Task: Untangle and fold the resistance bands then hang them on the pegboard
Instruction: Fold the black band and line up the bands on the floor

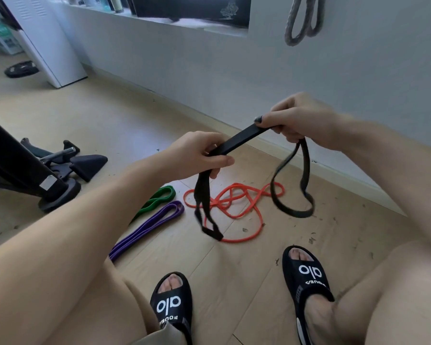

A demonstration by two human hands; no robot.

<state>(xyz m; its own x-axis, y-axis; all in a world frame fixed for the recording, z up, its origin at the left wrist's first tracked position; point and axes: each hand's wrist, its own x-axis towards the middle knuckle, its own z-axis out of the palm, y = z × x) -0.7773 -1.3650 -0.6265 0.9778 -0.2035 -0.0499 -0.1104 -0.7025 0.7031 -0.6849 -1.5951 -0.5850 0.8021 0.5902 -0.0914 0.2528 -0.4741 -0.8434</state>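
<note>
Both hands grip the black band (243,139) — left hand (197,155) lower, right hand (299,120) higher — its taut stretch slanting between, loops dangling below.

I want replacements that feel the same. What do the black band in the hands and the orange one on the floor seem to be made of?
Black band: probably matte rubber or latex; it is flat, dull, and droops in limp loops from both hands.
Orange band: likely the same rubber, thinner, faintly glossy; it lies in soft tangled curves on the wooden floor.
</note>
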